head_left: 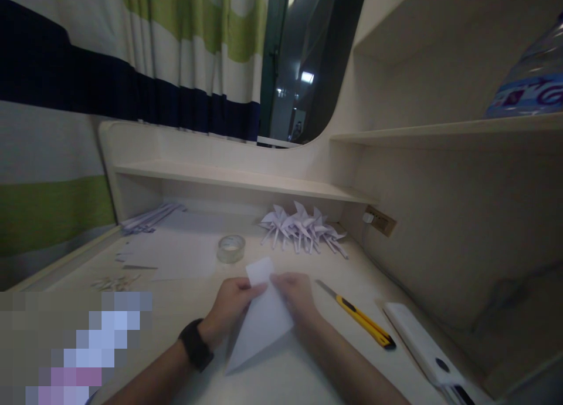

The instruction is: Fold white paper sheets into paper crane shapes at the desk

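Observation:
A folded sheet of white paper (264,326) is held up between my two hands over the desk, its narrow end pointing away and its wide corner toward me. My left hand (231,305), with a dark watch on the wrist, pinches the left edge with its thumb on top. On the right edge, close to the narrow end, my right hand (297,293) has its fingers closed on the paper; some of those fingers are hidden. A yellow utility knife (360,320) with its blade out lies to the right of my right hand. Beyond the paper rests a roll of clear tape (231,248).
Several white paper pinwheels (301,226) are piled at the back. White sheets (180,240) and rolled paper sticks (153,217) lie back left, with small loose pieces (116,283) nearer. A long white case (417,340) is at right. A bottle (532,82) stands on the shelf.

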{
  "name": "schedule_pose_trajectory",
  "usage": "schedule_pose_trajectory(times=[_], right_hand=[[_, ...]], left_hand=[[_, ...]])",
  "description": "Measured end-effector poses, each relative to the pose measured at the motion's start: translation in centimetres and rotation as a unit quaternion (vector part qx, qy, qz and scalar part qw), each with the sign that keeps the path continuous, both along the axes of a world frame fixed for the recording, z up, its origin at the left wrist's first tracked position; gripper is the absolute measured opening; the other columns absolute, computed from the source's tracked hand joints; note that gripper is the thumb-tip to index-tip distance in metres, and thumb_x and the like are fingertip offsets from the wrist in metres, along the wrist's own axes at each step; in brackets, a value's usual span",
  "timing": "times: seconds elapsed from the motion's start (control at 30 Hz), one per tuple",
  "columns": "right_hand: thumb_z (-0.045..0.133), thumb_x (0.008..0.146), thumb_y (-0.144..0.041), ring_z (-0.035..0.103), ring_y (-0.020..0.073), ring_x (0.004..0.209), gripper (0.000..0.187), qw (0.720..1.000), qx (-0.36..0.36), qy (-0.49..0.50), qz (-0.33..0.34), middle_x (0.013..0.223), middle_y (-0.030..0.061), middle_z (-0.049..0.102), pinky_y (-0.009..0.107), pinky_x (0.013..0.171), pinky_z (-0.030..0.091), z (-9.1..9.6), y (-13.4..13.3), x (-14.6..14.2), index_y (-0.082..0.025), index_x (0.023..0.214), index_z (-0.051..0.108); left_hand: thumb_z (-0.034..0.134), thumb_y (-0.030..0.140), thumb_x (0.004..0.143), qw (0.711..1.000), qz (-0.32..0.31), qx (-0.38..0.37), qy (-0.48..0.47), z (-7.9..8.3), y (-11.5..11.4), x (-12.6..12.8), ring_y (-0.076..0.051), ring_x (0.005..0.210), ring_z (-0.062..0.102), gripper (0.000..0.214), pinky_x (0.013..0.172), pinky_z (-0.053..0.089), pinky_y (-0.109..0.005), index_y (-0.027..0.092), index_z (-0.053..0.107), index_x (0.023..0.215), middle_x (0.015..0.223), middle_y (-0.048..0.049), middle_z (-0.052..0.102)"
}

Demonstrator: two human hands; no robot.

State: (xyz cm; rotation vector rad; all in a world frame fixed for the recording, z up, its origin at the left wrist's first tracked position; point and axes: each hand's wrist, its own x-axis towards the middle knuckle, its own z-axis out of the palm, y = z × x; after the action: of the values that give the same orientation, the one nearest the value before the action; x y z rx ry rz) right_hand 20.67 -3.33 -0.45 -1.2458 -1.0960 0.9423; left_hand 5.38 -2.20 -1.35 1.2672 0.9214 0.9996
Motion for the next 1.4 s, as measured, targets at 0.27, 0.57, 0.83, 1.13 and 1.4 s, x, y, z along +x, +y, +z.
schedule_pose_trajectory(times=[0.27,0.57,0.83,1.13,1.4], right_hand=[[0.071,0.057,-0.051,0.032,0.0081,0.042,0.043,0.999,-0.034,-0.008,0.007,0.04,-0.0033,0.042,0.023,0.041,0.023,-1.6,0.3,0.2,-0.014,0.043,0.056],[0.074,0.055,-0.047,0.038,0.0092,0.042,0.038,0.997,-0.065,0.047,0.022,0.043,-0.0012,0.05,0.023,0.042,0.028,-2.2,0.2,-0.4,-0.013,0.047,0.059],[0.076,0.055,-0.051,0.043,0.0104,0.042,0.042,0.995,-0.072,0.059,0.046,0.047,0.0016,0.056,0.024,0.043,0.031,-2.4,0.3,-0.4,-0.011,0.052,0.063],[0.076,0.059,-0.048,0.041,0.0088,0.042,0.04,0.996,-0.02,0.046,0.067,0.043,-0.0006,0.052,0.022,0.044,0.03,-3.0,-0.3,-0.6,-0.012,0.047,0.062],[0.078,0.054,-0.056,0.058,0.0152,0.043,0.046,0.994,-0.072,0.023,0.073,0.057,0.0104,0.067,0.025,0.043,0.044,-4.2,-1.0,2.6,-0.011,0.055,0.067]], left_hand=[[0.074,0.044,0.065,0.999,0.042,0.0,0.011,-0.3,0.3,-0.1,-0.018,0.054,0.059,0.037,0.052,0.04,-0.026,0.008,0.072,0.069,0.064,-0.0094,0.069],[0.076,0.04,0.065,0.997,0.066,-0.019,-0.03,-1.4,0.4,-0.3,-0.018,0.052,0.059,0.033,0.049,0.04,-0.025,0.008,0.071,0.068,0.063,-0.0102,0.069],[0.08,0.033,0.063,0.988,0.027,-0.056,-0.14,-0.6,1.7,0.4,-0.017,0.054,0.061,0.03,0.052,0.045,-0.026,0.009,0.07,0.077,0.067,-0.0085,0.069],[0.082,0.028,0.057,0.984,0.104,-0.043,-0.139,-0.1,3.2,-0.6,-0.02,0.059,0.065,0.032,0.053,0.049,-0.027,0.008,0.071,0.079,0.074,-0.0105,0.072],[0.084,0.02,0.054,0.961,0.228,-0.046,-0.15,3.6,2.9,-3.3,-0.012,0.039,0.05,0.023,0.041,0.039,-0.021,0.011,0.063,0.057,0.034,0.0059,0.045]])
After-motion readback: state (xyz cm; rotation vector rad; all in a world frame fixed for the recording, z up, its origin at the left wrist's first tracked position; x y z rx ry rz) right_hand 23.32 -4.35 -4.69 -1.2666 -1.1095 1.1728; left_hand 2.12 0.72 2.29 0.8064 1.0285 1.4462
